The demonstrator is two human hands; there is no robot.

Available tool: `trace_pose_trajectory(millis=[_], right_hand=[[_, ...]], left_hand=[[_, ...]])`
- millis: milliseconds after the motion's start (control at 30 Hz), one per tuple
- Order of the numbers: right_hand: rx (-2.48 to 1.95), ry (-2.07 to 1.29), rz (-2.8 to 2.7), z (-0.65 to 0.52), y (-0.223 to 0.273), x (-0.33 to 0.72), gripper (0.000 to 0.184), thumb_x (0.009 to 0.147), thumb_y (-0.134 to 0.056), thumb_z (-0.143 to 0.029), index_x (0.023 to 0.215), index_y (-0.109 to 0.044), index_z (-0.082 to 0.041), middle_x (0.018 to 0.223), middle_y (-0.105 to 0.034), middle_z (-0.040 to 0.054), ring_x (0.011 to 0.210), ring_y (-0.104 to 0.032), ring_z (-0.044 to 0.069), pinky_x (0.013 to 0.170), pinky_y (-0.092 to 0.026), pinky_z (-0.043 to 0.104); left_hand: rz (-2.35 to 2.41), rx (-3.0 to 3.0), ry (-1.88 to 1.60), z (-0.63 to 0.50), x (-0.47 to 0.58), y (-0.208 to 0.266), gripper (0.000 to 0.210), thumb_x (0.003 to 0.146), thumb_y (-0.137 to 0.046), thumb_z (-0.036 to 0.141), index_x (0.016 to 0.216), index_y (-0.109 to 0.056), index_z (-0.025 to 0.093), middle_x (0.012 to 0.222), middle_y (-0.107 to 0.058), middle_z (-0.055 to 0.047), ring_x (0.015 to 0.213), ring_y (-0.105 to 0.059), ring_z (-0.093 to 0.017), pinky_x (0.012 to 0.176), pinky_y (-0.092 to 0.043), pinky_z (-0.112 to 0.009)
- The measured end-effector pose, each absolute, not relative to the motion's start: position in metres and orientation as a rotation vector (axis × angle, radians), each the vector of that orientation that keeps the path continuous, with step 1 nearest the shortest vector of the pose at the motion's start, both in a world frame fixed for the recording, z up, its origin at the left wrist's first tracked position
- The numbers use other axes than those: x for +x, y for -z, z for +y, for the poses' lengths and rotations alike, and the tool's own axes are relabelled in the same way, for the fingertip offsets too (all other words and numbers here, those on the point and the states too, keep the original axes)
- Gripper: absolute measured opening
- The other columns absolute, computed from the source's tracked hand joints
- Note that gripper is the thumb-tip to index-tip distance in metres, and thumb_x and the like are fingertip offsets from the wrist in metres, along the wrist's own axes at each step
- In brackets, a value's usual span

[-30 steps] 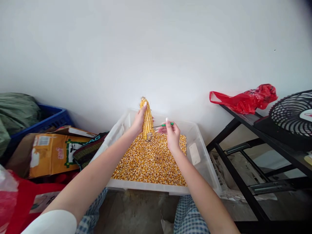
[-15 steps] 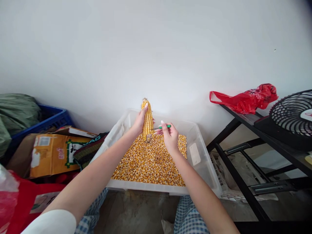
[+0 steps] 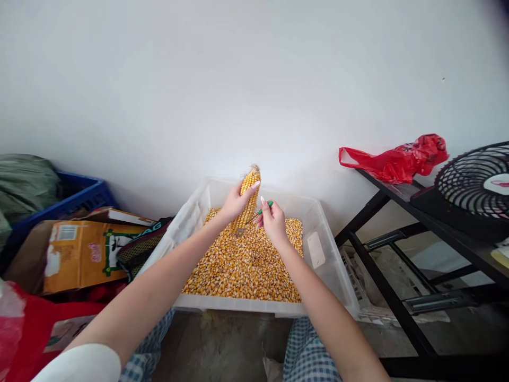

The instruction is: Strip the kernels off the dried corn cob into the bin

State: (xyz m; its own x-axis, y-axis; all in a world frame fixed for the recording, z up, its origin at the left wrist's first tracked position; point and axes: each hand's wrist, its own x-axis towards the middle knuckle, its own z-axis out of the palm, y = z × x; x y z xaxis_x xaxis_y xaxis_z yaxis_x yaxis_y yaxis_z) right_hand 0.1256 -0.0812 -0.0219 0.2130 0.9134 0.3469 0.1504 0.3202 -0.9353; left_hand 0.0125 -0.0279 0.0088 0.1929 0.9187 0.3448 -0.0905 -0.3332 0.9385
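My left hand (image 3: 236, 202) is wrapped round a yellow corn cob (image 3: 248, 197), with the thumb along its near side. The cob leans, its silky tip up and to the right, its other end low over the loose kernels. In my right hand (image 3: 274, 222) is a thin screwdriver-like tool with a green handle (image 3: 265, 208), pinched between thumb and fingers. Its metal shaft points down and left and meets the cob near the lower end. Beneath both hands a clear plastic bin (image 3: 238, 305) holds a deep layer of yellow corn kernels (image 3: 242, 268).
On the right, a black metal-framed table (image 3: 387, 197) carries a red plastic bag (image 3: 397, 162) and a black fan (image 3: 473, 183). To the left lie an orange cardboard box (image 3: 81, 257), a blue crate (image 3: 85, 196) and a red bag (image 3: 35, 323). A white wall (image 3: 254, 90) rises behind the bin.
The cob has tilted, its top swinging right and its lower end shifting slightly left. The tool has turned from nearly level to slanting down-left. Both hands keep their holds.
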Motion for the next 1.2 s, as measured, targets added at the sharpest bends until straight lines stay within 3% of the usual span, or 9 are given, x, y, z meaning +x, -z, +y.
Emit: trace_pose_trajectory(millis=[200, 400, 733, 1033, 1200], right_hand=[[-1.163, -0.762, -1.265, -0.082, 0.021, 0.128, 0.040, 0.080, -0.045, -0.057, 0.067, -0.045, -0.020, 0.043, -0.049, -0.0070, 0.031, -0.043, 0.006, 0.032, -0.033, 0.017], [-1.036, -0.758, -1.129, -0.084, 0.016, 0.125, 0.038, 0.080, -0.046, -0.056, 0.072, -0.048, -0.018, 0.048, -0.053, -0.0057, 0.036, -0.048, 0.006, 0.039, -0.042, 0.017], [-1.054, -0.695, -1.236, -0.084, 0.022, 0.124, 0.037, 0.081, -0.046, -0.054, 0.074, -0.049, -0.019, 0.052, -0.055, -0.0044, 0.039, -0.052, 0.007, 0.040, -0.044, 0.018], [-1.210, -0.706, -1.315, -0.075, 0.034, 0.129, 0.039, 0.084, -0.037, -0.057, 0.070, -0.042, -0.022, 0.047, -0.051, -0.0056, 0.035, -0.047, 0.008, 0.038, -0.036, 0.019], [-1.271, -0.671, -1.411, -0.074, 0.044, 0.127, 0.040, 0.083, -0.038, -0.058, 0.068, -0.045, -0.021, 0.046, -0.049, -0.0054, 0.035, -0.046, 0.008, 0.037, -0.033, 0.019]], left_hand=[[0.827, 1.475, -1.335, -0.026, 0.014, -0.007, 0.038, 0.076, -0.052, 0.056, 0.080, -0.050, 0.018, 0.055, -0.051, 0.002, 0.045, -0.052, -0.012, 0.042, -0.040, -0.022], [0.813, 1.300, -1.304, -0.017, 0.009, -0.007, 0.042, 0.077, -0.047, 0.060, 0.079, -0.047, 0.018, 0.051, -0.054, 0.000, 0.044, -0.056, -0.016, 0.039, -0.044, -0.025], [0.835, 1.330, -1.320, -0.016, 0.008, -0.008, 0.042, 0.076, -0.048, 0.061, 0.080, -0.048, 0.019, 0.053, -0.053, 0.000, 0.044, -0.056, -0.015, 0.040, -0.042, -0.024], [0.877, 1.778, -1.420, -0.031, 0.014, -0.006, 0.035, 0.078, -0.052, 0.052, 0.085, -0.053, 0.017, 0.065, -0.054, 0.000, 0.060, -0.053, -0.014, 0.056, -0.044, -0.025], [0.877, 1.708, -1.527, -0.027, 0.009, -0.013, 0.036, 0.078, -0.052, 0.053, 0.086, -0.052, 0.018, 0.069, -0.055, -0.001, 0.064, -0.056, -0.015, 0.056, -0.045, -0.026]])
